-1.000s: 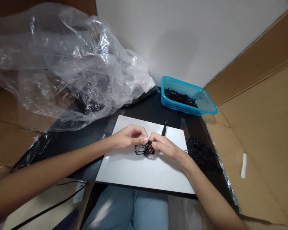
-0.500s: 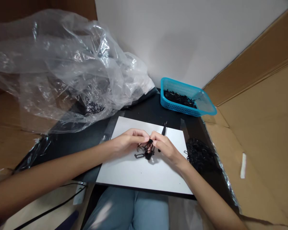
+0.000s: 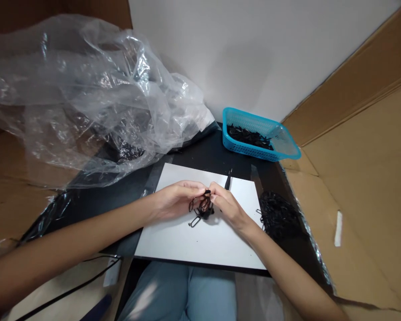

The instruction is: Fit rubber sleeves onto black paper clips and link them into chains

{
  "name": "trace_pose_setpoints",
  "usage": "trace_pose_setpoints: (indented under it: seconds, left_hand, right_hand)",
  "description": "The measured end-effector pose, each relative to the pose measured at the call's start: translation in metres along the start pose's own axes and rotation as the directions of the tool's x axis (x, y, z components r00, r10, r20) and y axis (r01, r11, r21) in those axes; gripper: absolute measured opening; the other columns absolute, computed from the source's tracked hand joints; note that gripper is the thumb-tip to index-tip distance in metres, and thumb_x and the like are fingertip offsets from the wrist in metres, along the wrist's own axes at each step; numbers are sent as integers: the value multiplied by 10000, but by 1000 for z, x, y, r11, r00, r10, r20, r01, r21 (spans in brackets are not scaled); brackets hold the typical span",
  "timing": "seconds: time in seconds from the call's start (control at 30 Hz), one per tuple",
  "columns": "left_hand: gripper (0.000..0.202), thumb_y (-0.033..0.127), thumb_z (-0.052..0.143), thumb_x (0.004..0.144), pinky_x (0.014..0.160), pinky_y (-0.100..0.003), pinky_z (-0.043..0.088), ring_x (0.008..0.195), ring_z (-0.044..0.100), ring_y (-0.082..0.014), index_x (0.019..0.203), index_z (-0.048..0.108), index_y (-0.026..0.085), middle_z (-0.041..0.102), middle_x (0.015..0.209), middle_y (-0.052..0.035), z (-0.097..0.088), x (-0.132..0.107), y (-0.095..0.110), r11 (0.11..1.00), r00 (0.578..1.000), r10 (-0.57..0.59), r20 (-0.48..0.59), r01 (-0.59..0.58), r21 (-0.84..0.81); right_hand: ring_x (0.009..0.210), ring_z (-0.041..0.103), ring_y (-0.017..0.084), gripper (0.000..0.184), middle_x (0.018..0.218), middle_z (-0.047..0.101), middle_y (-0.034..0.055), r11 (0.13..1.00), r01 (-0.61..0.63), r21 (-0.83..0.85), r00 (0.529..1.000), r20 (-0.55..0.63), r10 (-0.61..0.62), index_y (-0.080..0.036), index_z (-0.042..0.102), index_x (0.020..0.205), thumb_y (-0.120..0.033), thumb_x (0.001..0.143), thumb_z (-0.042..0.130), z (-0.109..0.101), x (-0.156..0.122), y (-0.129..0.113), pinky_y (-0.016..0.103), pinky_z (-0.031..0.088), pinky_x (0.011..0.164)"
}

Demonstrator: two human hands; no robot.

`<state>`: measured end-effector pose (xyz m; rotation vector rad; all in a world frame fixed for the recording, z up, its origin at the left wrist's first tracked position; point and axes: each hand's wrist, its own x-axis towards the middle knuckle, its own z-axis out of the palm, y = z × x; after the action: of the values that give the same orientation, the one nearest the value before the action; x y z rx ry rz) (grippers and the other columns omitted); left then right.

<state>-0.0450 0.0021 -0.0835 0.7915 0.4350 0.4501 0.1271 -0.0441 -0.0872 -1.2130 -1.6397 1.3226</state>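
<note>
Black table [image 3: 194,157] carries a white board [image 3: 200,249] directly in front of you. Your left hand [image 3: 177,199] and right hand [image 3: 230,206] are close together above the board, fingertips pinched on a small black piece [image 3: 207,191]. Bunched black loops [image 3: 206,214] sit just below it. Uneven pull could make the piece slip or spring away. Loops may snag one another if lifted while tangled. Careless right-hand movement could knock the pointed tool [image 3: 228,180] nearby.

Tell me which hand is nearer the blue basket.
Right. The right hand is this side of the blue basket, below its left end in view; the left hand is farther left.
</note>
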Motion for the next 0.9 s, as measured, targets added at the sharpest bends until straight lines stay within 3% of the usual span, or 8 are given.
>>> trace_pose_setpoints:
  seconds: [0.1,0.23,0.3,0.37,0.57,0.67,0.73,0.9]
  left_hand:
    - [216,357,651,770,701,-294,410,745,535,-167,822,615,151,580,776,-35,-1,-1,10,860,958,283,-58,-226,458]
    - [282,357,678,758,788,-319,390,830,526,-187,938,594,157,576,858,-38,3,-8,14,252,770,625,127,-353,901]
    - [189,328,630,810,752,-307,386,767,527,-170,874,608,151,578,788,-28,5,-10,13,115,743,631,225,-376,920]
    - [161,281,563,863,710,-284,388,716,526,-151,786,612,148,575,728,-20,4,-10,15,174,728,663,171,-373,912]
    - [214,373,652,797,646,-238,395,690,525,-130,814,584,170,577,748,7,-13,-4,23,622,666,688,-289,-335,708]
    - [244,360,691,768,613,-217,375,637,483,-100,800,536,175,524,708,37,-13,-3,20,681,722,643,-257,-384,624]
    - [255,357,688,777,569,-208,345,589,443,-84,768,521,165,491,665,47,-9,-3,17,715,791,577,-203,-369,593]
    - [245,356,652,820,586,-219,384,612,516,-98,790,507,160,538,662,31,2,-4,10,710,858,510,-58,-382,592]
  right_hand:
    - [644,501,161,161,668,518,-18,992,3,-128,997,-82,-13,-217,424,735,-302,863,373,-6,3,0,280,374,621]
    - [619,468,154,161,669,478,-23,946,51,-319,994,-76,-79,-221,419,754,-281,891,358,-7,0,-6,275,345,602]
    - [622,456,154,155,680,457,-20,923,109,-368,991,-35,-131,-224,399,746,-257,892,358,-4,-3,-10,276,346,606]
    - [635,456,157,167,688,450,-14,909,141,-393,986,-30,-166,-225,387,731,-234,894,353,-2,-5,-13,279,352,616]
    - [714,483,187,182,746,500,23,823,183,-538,973,-17,-228,-215,481,776,-216,915,363,-6,-2,-9,315,376,697]
    - [828,488,231,143,842,557,66,738,243,-630,961,52,-272,-212,584,907,-278,905,458,-10,-1,-5,365,370,774]
    - [880,497,235,170,897,576,68,793,202,-575,971,15,-237,-227,601,967,-321,908,473,-11,0,-4,373,370,806]
    - [725,549,161,281,714,599,-2,1000,-10,-29,999,34,10,-202,532,819,-424,928,399,-6,4,-1,295,401,714]
